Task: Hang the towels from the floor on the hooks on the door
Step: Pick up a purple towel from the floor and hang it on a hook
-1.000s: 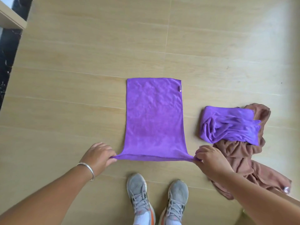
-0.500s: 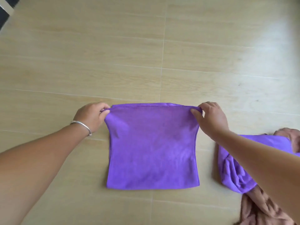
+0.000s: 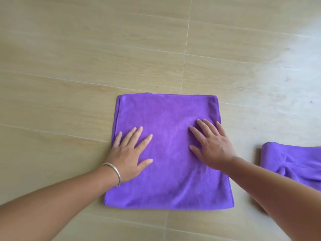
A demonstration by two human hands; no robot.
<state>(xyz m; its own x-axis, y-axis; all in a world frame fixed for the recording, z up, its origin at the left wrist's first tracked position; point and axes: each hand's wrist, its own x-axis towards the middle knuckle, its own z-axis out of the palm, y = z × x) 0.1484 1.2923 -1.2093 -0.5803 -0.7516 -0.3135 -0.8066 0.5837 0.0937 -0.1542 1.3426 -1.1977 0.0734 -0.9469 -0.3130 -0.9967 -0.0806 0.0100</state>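
A purple towel [image 3: 166,185] lies folded in half into a near square on the wood-look floor, its fold at the near edge. My left hand [image 3: 129,153], with a silver bracelet at the wrist, presses flat on the towel's left side, fingers spread. On the right side my right hand [image 3: 211,145] also rests flat with straight fingers. A second purple towel [image 3: 293,162] lies crumpled at the right edge of the view, partly cut off. No door or hooks are in view.
Beige floor tiles [image 3: 86,66] with thin grout lines stretch all round the towel. A bright patch of light falls on the floor at the upper right.
Both hands carried the near edge of the towel forward onto the far edge, folding it in half, then let go and now lie flat on it. The camera moved closer.
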